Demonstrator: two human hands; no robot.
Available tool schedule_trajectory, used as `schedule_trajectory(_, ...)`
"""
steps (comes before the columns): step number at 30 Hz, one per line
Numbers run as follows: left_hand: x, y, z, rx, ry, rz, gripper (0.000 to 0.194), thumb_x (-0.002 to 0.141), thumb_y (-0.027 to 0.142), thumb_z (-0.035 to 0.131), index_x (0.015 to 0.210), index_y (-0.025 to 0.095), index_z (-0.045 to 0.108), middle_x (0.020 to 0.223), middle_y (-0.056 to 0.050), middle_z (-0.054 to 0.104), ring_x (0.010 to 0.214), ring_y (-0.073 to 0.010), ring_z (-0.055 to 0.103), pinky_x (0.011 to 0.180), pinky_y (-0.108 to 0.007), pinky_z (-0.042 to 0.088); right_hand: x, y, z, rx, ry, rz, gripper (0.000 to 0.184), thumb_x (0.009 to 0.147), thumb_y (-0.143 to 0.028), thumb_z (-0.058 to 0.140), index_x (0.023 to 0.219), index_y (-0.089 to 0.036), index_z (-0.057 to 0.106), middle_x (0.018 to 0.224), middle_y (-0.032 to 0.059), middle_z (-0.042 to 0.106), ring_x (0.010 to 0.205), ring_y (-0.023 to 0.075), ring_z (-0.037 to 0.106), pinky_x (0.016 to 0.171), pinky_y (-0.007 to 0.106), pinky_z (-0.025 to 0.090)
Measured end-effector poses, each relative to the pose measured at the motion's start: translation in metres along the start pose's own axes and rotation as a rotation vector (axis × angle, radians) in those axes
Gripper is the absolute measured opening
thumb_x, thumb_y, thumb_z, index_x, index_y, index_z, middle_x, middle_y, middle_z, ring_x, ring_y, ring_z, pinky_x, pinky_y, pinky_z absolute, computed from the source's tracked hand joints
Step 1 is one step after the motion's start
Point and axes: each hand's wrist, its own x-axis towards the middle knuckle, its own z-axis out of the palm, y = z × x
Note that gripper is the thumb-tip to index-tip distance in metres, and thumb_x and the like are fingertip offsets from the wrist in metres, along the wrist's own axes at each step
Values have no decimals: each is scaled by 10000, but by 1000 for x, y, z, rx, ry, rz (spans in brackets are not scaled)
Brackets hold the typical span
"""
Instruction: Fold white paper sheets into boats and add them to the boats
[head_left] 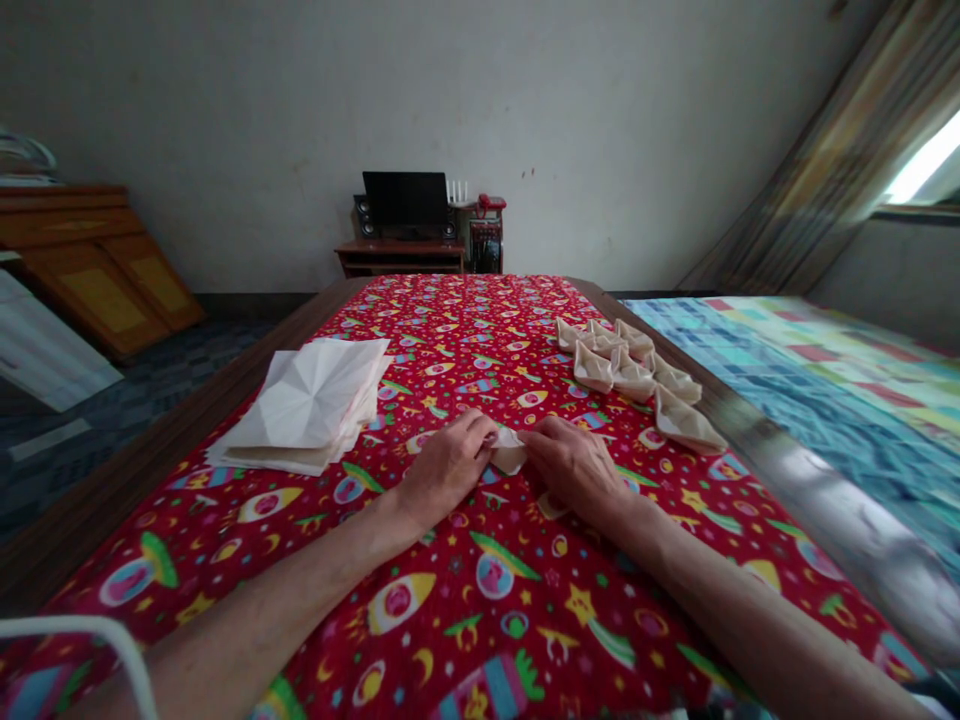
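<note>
Between my two hands is a small piece of folded white paper, low over the red patterned cloth. My left hand pinches its left side with bent fingers. On the right side, my right hand grips the paper's other edge, fingers closed and pointing inward. Part of the paper is hidden by the fingers. To the left lies a stack of creased white paper sheets, with fold lines fanning out from the middle of the top one. Several folded paper boats stand in rows at the right.
A red cloth with rockets and stars covers the wooden table. Beyond it a monitor stands on a small desk. A bed is at the right, a wooden cabinet at the left. A white cable crosses the lower left.
</note>
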Motion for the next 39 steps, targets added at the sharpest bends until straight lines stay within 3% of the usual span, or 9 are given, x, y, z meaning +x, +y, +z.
schedule_trajectory(3,-3,0,-2,40,-43,111,102,899,151,504,865,161,600,903,-32,614,878,-175,590,791,-279,481,-3,1,-5,-59,-28,-115,192,893,-157,489,1036,-200,610,945,65,598,793,164,542,571,248,333)
schedule_trajectory(7,-7,-2,-7,108,-89,242,146,919,159,478,936,158,623,937,-41,640,911,-182,589,822,-306,477,-6,5,-8,-66,-43,-251,244,875,-118,508,1102,-183,567,1033,91,568,890,185,525,691,268,418)
schedule_trajectory(14,-10,-1,-11,132,-152,264,169,933,173,455,937,153,623,931,-46,627,911,-183,569,816,-315,472,-7,14,-5,-20,-33,-320,217,907,-177,502,1111,-203,570,1026,78,560,896,178,524,709,276,439)
schedule_trajectory(17,-10,-2,-8,34,-126,207,150,922,153,471,868,146,611,888,-43,604,889,-175,559,787,-292,470,-6,18,1,56,26,-288,178,915,-197,487,1035,-202,618,984,74,580,824,163,540,623,251,414)
schedule_trajectory(21,-10,-6,-2,-120,-29,72,80,870,138,558,804,152,601,838,-23,579,826,-156,559,738,-264,460,-5,21,13,338,148,-230,179,906,-202,487,864,-169,657,895,69,604,739,129,554,610,224,412)
schedule_trajectory(26,-6,-13,3,-257,10,-112,53,798,144,650,751,164,640,765,1,577,725,-125,567,664,-231,442,0,23,22,598,151,-75,156,877,-262,546,823,-180,667,804,39,624,689,123,570,613,221,424)
schedule_trajectory(33,-3,-11,-2,-273,-46,-207,99,808,208,637,720,170,661,718,8,581,654,-113,553,615,-229,418,3,15,17,473,112,20,204,899,-284,505,863,-169,669,803,45,640,703,134,576,633,232,399)
schedule_trajectory(39,-3,0,1,-67,-39,-205,184,874,247,542,724,164,609,769,-8,563,694,-131,553,627,-243,420,6,11,17,401,82,56,198,879,-346,544,850,-179,647,800,34,641,683,128,559,616,228,361)
